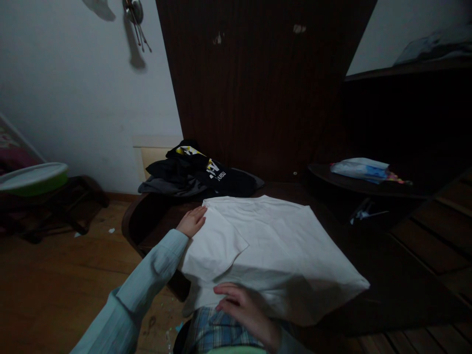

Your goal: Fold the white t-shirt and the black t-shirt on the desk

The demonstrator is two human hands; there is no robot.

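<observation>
A white T-shirt (280,236) lies spread over a dark wooden surface, its near edge hanging toward my lap. On its left side, a flap that looks like a sleeve is folded inward over the body. My left hand (192,221) rests flat on the shirt's left edge near the far corner, fingers stretched out. Over the near part of the shirt hovers my right hand (245,309), fingers slightly curled and apart, with nothing between them. Whether its fingertips touch the cloth is unclear.
Behind the shirt is a heap of dark clothes (199,172). A plastic packet (361,169) lies on a rounded dark shelf (320,172) to the right. At the left, a green basin (47,182) stands on a low dark stool (79,196). A tall dark wooden panel (258,98) rises behind.
</observation>
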